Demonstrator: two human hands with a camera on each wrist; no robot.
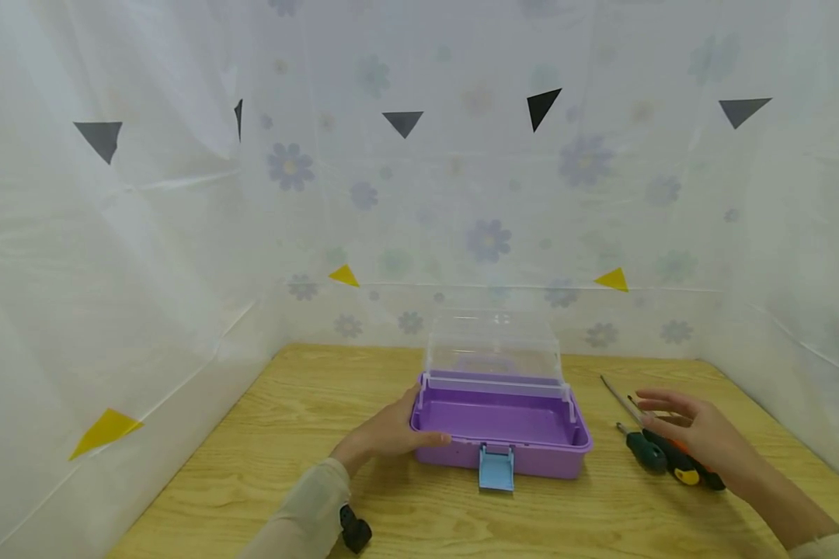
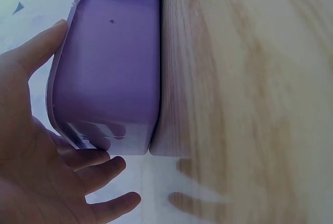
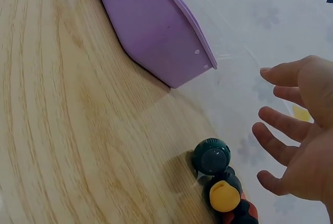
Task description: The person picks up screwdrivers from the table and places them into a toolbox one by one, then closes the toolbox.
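A purple box (image 1: pixel 501 432) with a clear lid (image 1: pixel 492 345) raised and a light blue latch (image 1: pixel 496 468) sits on the wooden table (image 1: pixel 266 458). My left hand (image 1: pixel 391 427) rests against the box's left end with the thumb along its front; the left wrist view shows the straight fingers (image 2: pixel 99 174) at the purple wall (image 2: pixel 112 68). My right hand (image 1: pixel 692 431) hovers open just above two screwdrivers, a dark green-handled one (image 1: pixel 645 453) and an orange-and-black one (image 1: pixel 681 466). In the right wrist view the spread fingers (image 3: pixel 283 130) sit above the green handle end (image 3: pixel 212 156) and a yellow cap (image 3: pixel 225 195).
White flowered plastic sheeting (image 1: pixel 461 194) with black and yellow triangles walls in the table on three sides. A small black object (image 1: pixel 355 532) lies near my left sleeve. Bare wood runs along the table's front (image 1: pixel 461 520).
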